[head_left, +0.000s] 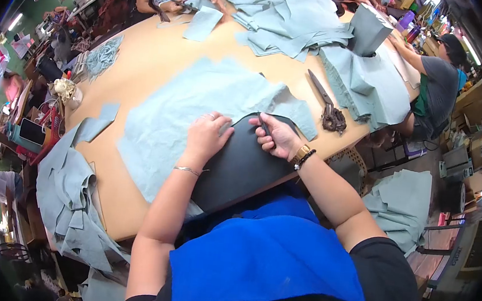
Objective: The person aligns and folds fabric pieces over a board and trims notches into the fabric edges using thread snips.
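A large pale blue-green sheet [163,121] that looks like leather or cloth lies across the front of the table. On top of it, nearest my body, rests a dark panel [240,165] with a rounded upper edge. My left hand [210,135] presses down at the panel's left edge, its fingers extended over the sheet. At the panel's top right corner, my right hand [278,138] is closed around a slim dark pen-like tool [263,121], whose tip I cannot make out. Large dark-handled scissors [325,100] lie right of the sheet, blades pointing away.
Pale blue-green pieces are piled at the table's far side [287,17], right side [367,84] and left edge [71,187]. A small heap of strips [103,55] lies far left. Co-workers sit across the table and at the right [439,76].
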Tool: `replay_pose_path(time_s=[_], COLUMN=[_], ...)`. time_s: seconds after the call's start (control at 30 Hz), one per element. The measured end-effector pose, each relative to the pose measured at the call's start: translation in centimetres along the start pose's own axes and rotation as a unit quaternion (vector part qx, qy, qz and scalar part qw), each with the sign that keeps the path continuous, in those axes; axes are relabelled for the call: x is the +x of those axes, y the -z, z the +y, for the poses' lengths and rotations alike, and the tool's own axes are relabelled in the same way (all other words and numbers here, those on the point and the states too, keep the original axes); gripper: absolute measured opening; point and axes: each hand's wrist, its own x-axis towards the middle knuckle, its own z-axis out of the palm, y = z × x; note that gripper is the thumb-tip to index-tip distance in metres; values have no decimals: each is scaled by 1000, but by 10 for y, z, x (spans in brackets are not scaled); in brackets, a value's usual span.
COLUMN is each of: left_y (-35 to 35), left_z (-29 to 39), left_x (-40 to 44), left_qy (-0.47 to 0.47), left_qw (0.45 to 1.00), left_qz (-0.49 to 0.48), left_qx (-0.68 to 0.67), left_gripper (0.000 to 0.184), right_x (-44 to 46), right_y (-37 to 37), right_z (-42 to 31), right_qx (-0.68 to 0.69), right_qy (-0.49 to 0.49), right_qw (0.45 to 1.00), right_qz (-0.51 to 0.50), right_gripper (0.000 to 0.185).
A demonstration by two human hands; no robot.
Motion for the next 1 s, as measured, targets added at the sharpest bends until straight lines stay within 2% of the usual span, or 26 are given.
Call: replay_pose_path(time_s=[0.1,0.23,0.47,0.7,0.83,1.0], left_y=[-14,-14,-15,-13,-12,-12], left_z=[-7,-6,-7,-9,-7,-7], left_x=[-3,-5,-6,-6,-6,-6], left_qy=[-1,55,53,56,52,51], left_qw=[997,991,990,989,988,988], left_qz=[69,105,108,110,119,114], left_qx=[-18,-69,-75,-86,-82,-87], left_gripper=[8,5,5,5,5,5], right_x=[-6,5,17,12,9,15], right_y=[-7,-7,-10,-8,-14,-15], right_z=[-2,-6,-9,-5,-9,-7], right_qx=[-46,-31,33,8,27,-4], right_qy=[-24,-59,-56,-26,-55,-23], right_qw=[998,997,998,1000,998,999], right_qz=[25,32,21,14,27,32], right_gripper=[37,37,36,33,30,30])
